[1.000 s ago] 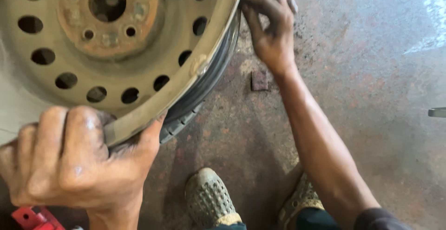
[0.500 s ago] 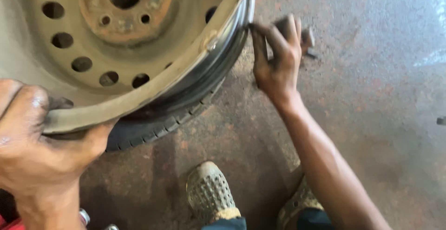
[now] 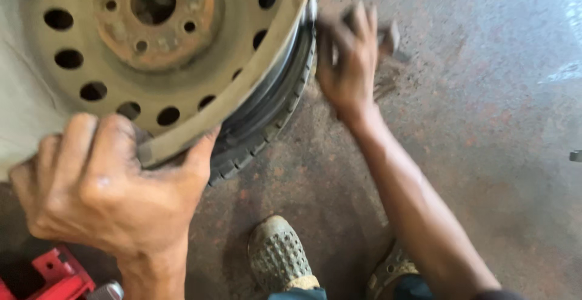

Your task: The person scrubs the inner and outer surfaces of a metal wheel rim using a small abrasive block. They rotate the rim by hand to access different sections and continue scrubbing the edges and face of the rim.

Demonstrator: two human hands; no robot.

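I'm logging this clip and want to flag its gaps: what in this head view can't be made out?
- Right hand: motion-blurred, so whether it holds the small dark object by its fingertips is unclear.
- Wheel rim: cut off by the top and left edges.
- Tyre: mostly hidden behind the rim.
- Left hand: its fingertips curl out of sight over the rim's edge.
- Red tool: cut off at the bottom edge.

Even, warm daylight; pale glare on the rust-stained concrete floor point(image 3: 564, 70) at upper right. Motion-blurred right hand point(image 3: 348, 63); sharper left hand point(image 3: 109, 191). Soft shadows.
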